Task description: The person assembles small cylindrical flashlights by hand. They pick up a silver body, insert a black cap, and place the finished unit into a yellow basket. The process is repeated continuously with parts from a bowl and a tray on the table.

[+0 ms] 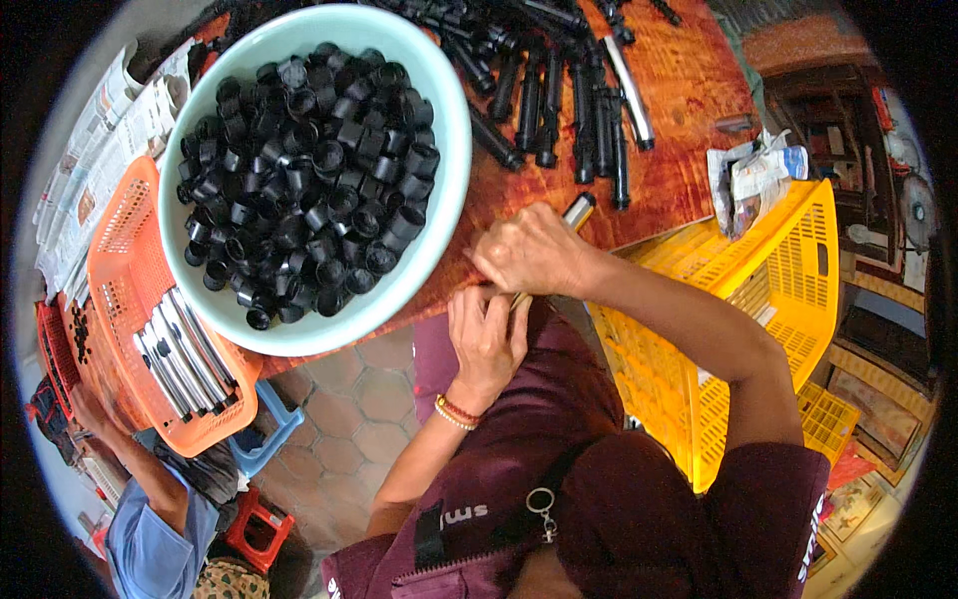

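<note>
My right hand (534,250) is closed in a fist at the table's near edge. From behind it sticks the end of a silver-and-black tube (579,211), and the rest of the tube is mostly hidden by the fist. My left hand (484,337) sits just below, its fingers bent and pressed together against the underside of my right hand. What its fingertips hold is hidden. Left of both hands stands a pale green basin (454,190) heaped with short black plastic caps (329,155). Several black tubular parts (599,125) lie beyond my right hand.
An orange basket (125,215) holding silver tubes (185,354) stands at the left on the reddish wooden table (679,180). A yellow crate (818,270) with crumpled newspaper (758,180) is at the right. A co-worker in a blue shirt (160,529) reaches in at the lower left, near a red stool (261,529).
</note>
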Available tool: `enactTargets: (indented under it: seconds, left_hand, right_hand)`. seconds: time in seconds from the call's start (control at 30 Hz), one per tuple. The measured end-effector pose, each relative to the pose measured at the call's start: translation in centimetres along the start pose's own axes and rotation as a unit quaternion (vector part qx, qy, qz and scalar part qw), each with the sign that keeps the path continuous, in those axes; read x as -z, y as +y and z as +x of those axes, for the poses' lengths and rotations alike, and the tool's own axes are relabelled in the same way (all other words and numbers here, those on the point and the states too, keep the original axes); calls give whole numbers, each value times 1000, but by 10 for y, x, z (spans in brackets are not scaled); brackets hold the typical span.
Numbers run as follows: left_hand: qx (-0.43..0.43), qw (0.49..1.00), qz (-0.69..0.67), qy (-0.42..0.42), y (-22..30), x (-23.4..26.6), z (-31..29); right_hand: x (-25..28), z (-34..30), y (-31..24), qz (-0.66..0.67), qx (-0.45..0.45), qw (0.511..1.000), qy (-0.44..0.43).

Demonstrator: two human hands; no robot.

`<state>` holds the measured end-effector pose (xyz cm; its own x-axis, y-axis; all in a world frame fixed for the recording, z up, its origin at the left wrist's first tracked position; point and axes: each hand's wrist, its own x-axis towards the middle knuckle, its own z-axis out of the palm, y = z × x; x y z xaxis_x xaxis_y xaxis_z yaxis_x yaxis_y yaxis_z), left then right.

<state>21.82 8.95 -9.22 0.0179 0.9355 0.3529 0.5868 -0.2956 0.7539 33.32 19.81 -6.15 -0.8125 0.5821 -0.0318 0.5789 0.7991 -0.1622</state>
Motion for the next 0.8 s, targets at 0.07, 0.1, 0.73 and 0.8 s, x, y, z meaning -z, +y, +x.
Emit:
enactTargets:
  seconds: [0.07, 0.1, 0.73, 0.8]
  left_hand:
    - [0, 1000, 10, -9, 1, 1, -6]
    - [8, 1000, 9, -13, 2, 0, -9]
    - [108, 991, -9, -79, 12, 27, 25]
    - [84, 993, 11, -80, 5, 29, 29]
  right_hand:
    - [-3, -1, -4, 19, -18, 1000, 8]
    - [-5, -3, -5, 16, -9, 1000, 16]
    - [33, -58, 30, 190, -109, 974, 55]
    - [29, -65, 32, 212, -95, 972, 46]
